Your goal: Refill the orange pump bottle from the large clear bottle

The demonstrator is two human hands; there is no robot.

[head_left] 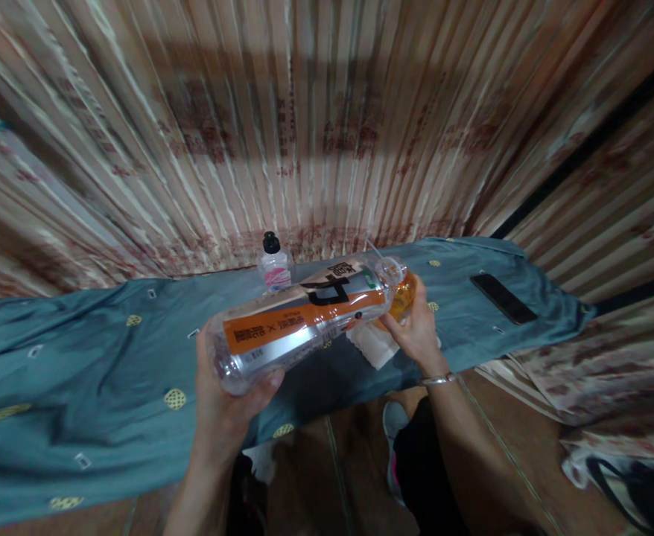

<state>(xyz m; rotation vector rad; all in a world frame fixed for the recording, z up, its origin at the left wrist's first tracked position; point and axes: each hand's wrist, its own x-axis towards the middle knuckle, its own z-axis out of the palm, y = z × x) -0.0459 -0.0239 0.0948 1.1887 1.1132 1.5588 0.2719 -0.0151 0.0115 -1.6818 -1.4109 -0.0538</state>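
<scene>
A large clear plastic bottle (299, 316) with an orange and silver label lies tilted across the middle of my view. My left hand (229, 394) is wrapped around its base, at the lower left. Its neck end points to the upper right. There my right hand (416, 331) grips a small see-through container (404, 295) with an amber colour. The bottle's neck and this container overlap in view, and I cannot tell whether they touch. A thin pale stick or straw (372, 247) shows just above them. Under my right hand lies a white tissue or packet (376, 346).
A blue-green patterned cloth (109, 350) covers the long narrow surface. Behind the large bottle stands a small clear bottle (275, 268) with a black cap. A dark phone (504, 299) lies at the right. Pleated curtains (305, 134) rise at the back.
</scene>
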